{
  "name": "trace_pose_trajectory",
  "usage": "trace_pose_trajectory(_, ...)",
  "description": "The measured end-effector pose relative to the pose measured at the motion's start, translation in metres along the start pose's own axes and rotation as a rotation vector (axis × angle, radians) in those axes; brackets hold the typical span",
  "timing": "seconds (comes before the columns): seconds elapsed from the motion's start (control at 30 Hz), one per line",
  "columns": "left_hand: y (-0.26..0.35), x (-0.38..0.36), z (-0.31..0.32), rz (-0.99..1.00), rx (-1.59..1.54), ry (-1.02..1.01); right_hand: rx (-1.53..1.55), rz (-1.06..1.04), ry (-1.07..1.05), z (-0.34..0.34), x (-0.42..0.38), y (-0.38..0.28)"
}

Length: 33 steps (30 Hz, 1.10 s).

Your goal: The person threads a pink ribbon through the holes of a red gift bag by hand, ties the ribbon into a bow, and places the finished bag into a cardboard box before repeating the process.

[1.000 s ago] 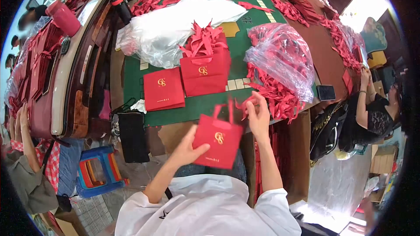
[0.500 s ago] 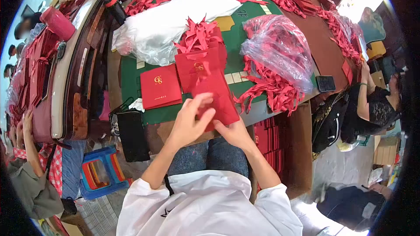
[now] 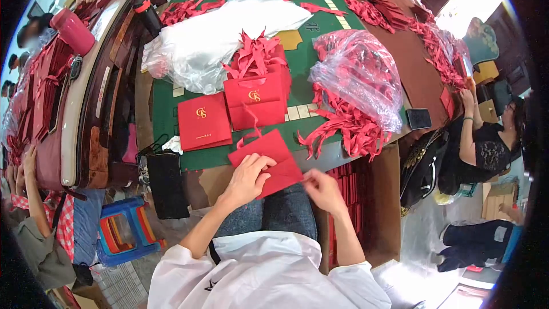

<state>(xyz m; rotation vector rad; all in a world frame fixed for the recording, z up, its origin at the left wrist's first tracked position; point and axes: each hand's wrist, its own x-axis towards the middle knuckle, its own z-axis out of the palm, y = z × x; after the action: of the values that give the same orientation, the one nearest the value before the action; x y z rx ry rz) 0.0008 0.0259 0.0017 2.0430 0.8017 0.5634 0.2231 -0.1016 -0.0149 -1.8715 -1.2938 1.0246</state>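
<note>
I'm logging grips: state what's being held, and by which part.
The left hand holds a red bag by its left edge, fingers across the upward face. The right hand is at the right corner; whether it grips can't be told.

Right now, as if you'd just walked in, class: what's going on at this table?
A person in a white shirt is handling a red bag at the table's near edge. The left hand lies over its left part; the right hand seems to pinch its right corner. Beyond, on the green tabletop, a flat red bag lies left of an upright one. To the right, red ribbons spill from under clear plastic.
</note>
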Motion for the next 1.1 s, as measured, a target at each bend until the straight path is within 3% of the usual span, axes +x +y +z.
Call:
trace_pose_trajectory(0.1,0.001,0.0,0.0,0.029,0.122,-0.061,-0.15,-0.226,0.355,-0.01,0.02,-0.008)
trace_pose_trajectory(0.27,-0.001,0.001,0.01,0.066,0.181,-0.053,-0.131,-0.298,0.472,-0.004,0.061,-0.026)
trace_pose_trajectory(0.33,-0.009,0.003,0.01,0.074,0.18,-0.011,-0.418,-0.372,0.564,0.003,0.077,-0.024)
trace_pose_trajectory(0.5,-0.01,0.012,0.002,0.031,0.335,0.234,-0.491,-0.411,0.55,0.012,0.09,-0.018)
trace_pose_trajectory(0.9,-0.016,0.019,0.012,0.028,0.415,0.167,-0.627,-0.393,0.604,0.02,0.09,-0.023)
trace_pose_trajectory(1.1,-0.017,0.021,0.008,-0.043,0.326,0.116,-0.425,-0.464,0.521,0.035,0.062,-0.054)
